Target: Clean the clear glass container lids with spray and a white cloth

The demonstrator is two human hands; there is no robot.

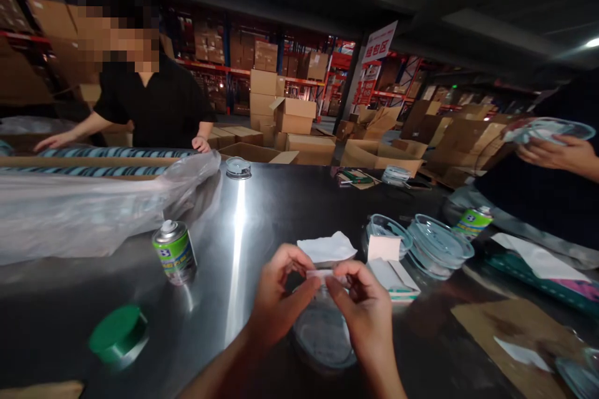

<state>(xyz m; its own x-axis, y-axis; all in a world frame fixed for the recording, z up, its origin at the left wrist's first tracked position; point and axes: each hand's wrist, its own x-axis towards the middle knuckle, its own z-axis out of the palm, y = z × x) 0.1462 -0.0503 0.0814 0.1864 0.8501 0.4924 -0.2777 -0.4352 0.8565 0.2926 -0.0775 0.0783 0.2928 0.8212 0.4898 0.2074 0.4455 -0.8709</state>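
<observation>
My left hand [282,296] and my right hand [364,302] meet in front of me, each pinching one end of a small pale strip [321,274]. What the strip is made of, I cannot tell. Below them a round clear container [324,340] rests on the dark table, partly hidden by my fingers. A crumpled white paper [327,246] lies just beyond my hands. To the right of my right hand sits a small white box [395,279] with its flap up. Round clear containers [440,246] are stacked behind that box.
A spray can [174,255] and a green round lid or tin [118,333] stand left. Another can [475,222] stands right, near brown cardboard [519,336]. One co-worker [154,100] leans over a plastic-lined carton [93,212]; another person's hand [556,153] holds a clear container.
</observation>
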